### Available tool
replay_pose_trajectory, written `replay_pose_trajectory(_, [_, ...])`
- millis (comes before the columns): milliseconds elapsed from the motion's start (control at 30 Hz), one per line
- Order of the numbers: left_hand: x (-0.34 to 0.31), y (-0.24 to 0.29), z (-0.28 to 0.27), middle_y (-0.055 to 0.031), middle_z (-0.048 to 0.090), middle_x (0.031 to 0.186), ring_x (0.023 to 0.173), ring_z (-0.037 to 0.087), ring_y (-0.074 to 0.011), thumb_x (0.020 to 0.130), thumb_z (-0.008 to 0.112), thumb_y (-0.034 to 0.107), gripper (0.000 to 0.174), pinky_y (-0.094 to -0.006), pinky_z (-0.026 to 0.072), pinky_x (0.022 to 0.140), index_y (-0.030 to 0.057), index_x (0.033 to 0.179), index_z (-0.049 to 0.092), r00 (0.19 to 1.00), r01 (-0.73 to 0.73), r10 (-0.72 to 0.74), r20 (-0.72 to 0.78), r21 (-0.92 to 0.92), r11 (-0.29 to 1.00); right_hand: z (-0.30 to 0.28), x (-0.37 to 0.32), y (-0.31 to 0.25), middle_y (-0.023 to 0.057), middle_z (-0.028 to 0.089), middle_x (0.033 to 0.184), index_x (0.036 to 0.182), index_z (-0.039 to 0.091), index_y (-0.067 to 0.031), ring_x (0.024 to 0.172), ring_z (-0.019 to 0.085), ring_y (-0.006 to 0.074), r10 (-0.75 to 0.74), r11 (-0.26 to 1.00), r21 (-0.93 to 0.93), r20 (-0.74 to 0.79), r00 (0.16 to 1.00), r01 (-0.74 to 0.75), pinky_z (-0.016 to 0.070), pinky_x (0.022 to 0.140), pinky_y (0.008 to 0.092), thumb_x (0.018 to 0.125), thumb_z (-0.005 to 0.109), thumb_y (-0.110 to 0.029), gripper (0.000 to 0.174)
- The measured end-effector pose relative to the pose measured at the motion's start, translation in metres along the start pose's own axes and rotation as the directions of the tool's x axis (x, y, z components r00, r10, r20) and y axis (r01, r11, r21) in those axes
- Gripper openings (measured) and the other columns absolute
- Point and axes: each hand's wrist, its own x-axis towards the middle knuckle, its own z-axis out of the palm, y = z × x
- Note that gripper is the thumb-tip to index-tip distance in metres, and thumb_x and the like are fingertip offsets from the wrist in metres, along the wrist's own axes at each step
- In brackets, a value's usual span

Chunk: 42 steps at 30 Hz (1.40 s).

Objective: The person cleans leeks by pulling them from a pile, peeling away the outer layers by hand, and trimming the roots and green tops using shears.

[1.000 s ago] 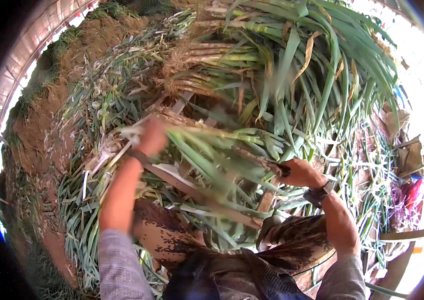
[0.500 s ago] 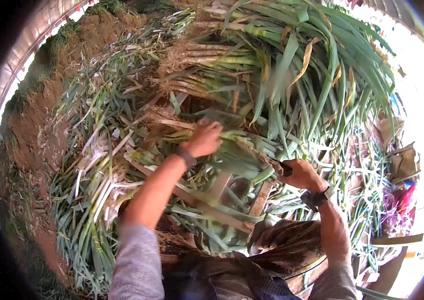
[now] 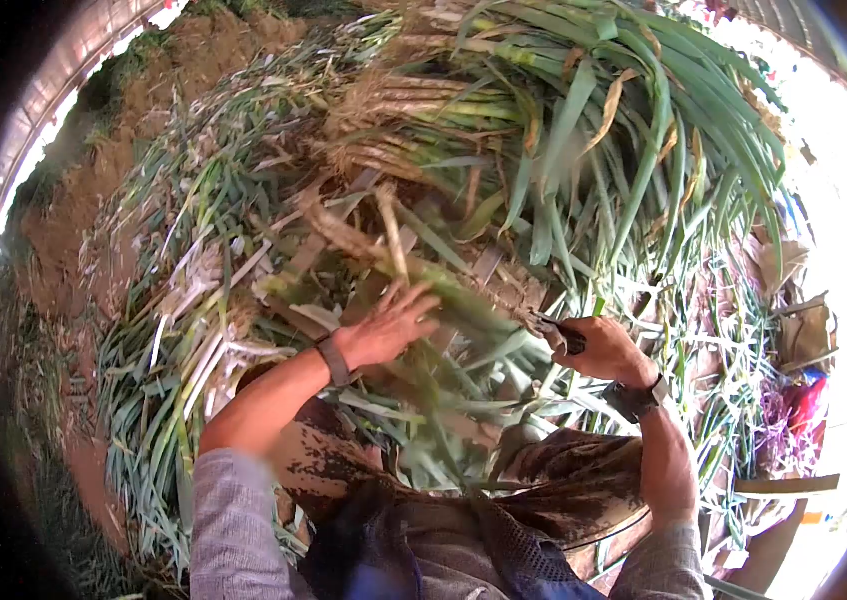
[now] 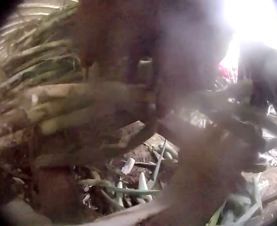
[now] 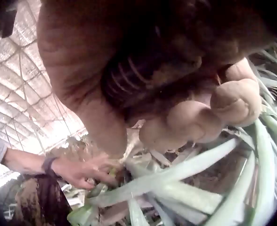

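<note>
My left hand (image 3: 384, 325) grips a green onion (image 3: 394, 235); its rooted pale end points up past the fingers and its leaves trail below, blurred by motion. In the left wrist view the fingers are dark and smeared. My right hand (image 3: 606, 350) holds a tool by its dark ribbed handle (image 5: 134, 77), fingers curled round it. From that hand a brown, dirt-coated part (image 3: 519, 298) reaches left over the leaves. More green onions (image 3: 339, 230) lie just beyond the left hand, roots to the left.
A large heap of green onions (image 3: 634, 130) with long leaves fills the back right. Peeled white-stemmed onions (image 3: 209, 360) lie to the left. Wooden slats (image 3: 464, 425) sit under the leaf litter before my knees. A red bag (image 3: 806, 405) and purple strings (image 3: 772, 430) are at the right.
The left hand went from the left side over to the onions in the middle, then drew back toward my body with one green onion. The right hand stays nearly in place with its tool.
</note>
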Motion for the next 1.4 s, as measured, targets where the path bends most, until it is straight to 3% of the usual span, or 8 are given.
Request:
replay_pose_trajectory(100, [-0.008,0.007,0.011,-0.0152,0.047,0.13,0.131,0.036,-0.0342,0.076,0.065,-0.003,0.043,-0.0555,0.0307,0.11,0.0053,0.119,0.058,0.974,0.227,-0.224,-0.036,0.128,0.966,0.007,-0.002,-0.01,0.0096,0.065,0.069,0.1,0.069,-0.0058,0.058,0.061,0.022,0.001,0.992,-0.126,0.065,0.998,0.008,0.0505,0.058,0.0367,0.084,0.065,-0.035,0.033])
replay_pose_trajectory(233, [-0.025,-0.009,0.037,-0.0117,0.06,0.11,0.096,0.058,-0.0247,0.088,0.066,0.009,0.033,-0.0427,0.0491,0.082,0.0018,0.119,0.057,0.765,0.589,-0.639,-0.078,-0.316,0.744,0.037,-0.006,0.009,0.0045,0.062,0.063,0.103,0.066,-0.0085,0.049,0.058,0.0172,-0.151,0.933,-0.326,0.04,0.988,0.156,0.0502,0.048,0.0359,0.095,0.052,-0.05,0.045])
replay_pose_trajectory(333, [-0.026,-0.003,0.043,0.0015,0.055,0.085,0.081,0.052,-0.0093,0.095,0.058,0.016,0.021,-0.0298,0.0439,0.069,0.0032,0.112,0.057,0.591,0.527,-0.768,0.247,-0.839,0.135,0.047,-0.008,-0.015,0.0055,0.062,0.062,0.102,0.067,-0.0109,0.049,0.057,0.0159,-0.043,0.922,-0.369,0.213,0.976,0.121,0.0508,0.047,0.0344,0.096,0.047,-0.049,0.043])
replay_pose_trajectory(767, [-0.006,-0.027,0.074,-0.0034,0.062,0.11,0.108,0.055,-0.0174,0.096,0.058,0.025,0.029,-0.0363,0.0437,0.092,0.008,0.119,0.061,0.645,0.261,-0.739,0.194,-0.965,-0.026,0.07,-0.019,-0.013,0.0063,0.064,0.065,0.1,0.067,-0.0048,0.044,0.051,0.0136,-0.118,0.923,-0.361,0.062,0.991,0.133,0.0482,0.042,0.0333,0.097,0.047,-0.047,0.046])
replay_pose_trajectory(833, [-0.001,-0.017,0.057,-0.0026,0.062,0.108,0.099,0.056,-0.015,0.095,0.061,0.025,0.027,-0.0336,0.0442,0.088,0.01,0.117,0.062,0.622,0.063,-0.723,0.301,-0.939,-0.337,0.064,-0.016,-0.02,0.0069,0.064,0.066,0.105,0.067,-0.005,0.046,0.052,0.0135,0.013,0.94,-0.34,0.136,0.991,0.034,0.0496,0.043,0.0335,0.097,0.048,-0.047,0.047])
replay_pose_trajectory(967, [0.005,-0.022,0.066,-0.002,0.063,0.105,0.089,0.057,-0.0143,0.091,0.065,0.024,0.026,-0.033,0.0451,0.084,0.0095,0.113,0.063,0.563,0.057,-0.754,0.338,-0.926,-0.373,0.065,-0.011,-0.02,0.0085,0.065,0.069,0.109,0.065,-0.0047,0.048,0.054,0.0135,0.023,0.929,-0.368,0.159,0.987,0.037,0.0488,0.042,0.0326,0.096,0.048,-0.048,0.049])
replay_pose_trajectory(1100, [0.005,-0.026,0.051,-0.0007,0.063,0.097,0.09,0.056,-0.0138,0.083,0.075,0.027,0.033,-0.034,0.0422,0.085,0.0067,0.105,0.062,0.482,0.086,-0.874,0.058,-0.996,-0.019,0.057,-0.014,-0.041,0.0124,0.066,0.078,0.108,0.065,-0.0044,0.058,0.06,0.0196,-0.09,0.957,-0.275,0.022,0.996,0.093,0.0503,0.051,0.0363,0.093,0.053,-0.045,0.045])
replay_pose_trajectory(1400, [0.016,-0.003,0.015,-0.012,0.052,0.126,0.111,0.051,-0.0221,0.082,0.075,0.035,0.054,-0.0448,0.0396,0.096,0.0027,0.119,0.053,0.339,0.106,-0.926,0.167,-0.985,-0.138,0.082,0.004,-0.014,0.0157,0.066,0.085,0.114,0.062,-0.0029,0.074,0.063,0.0273,-0.025,0.919,-0.392,0.026,0.999,0.033,0.0501,0.067,0.0431,0.086,0.059,-0.032,0.04])
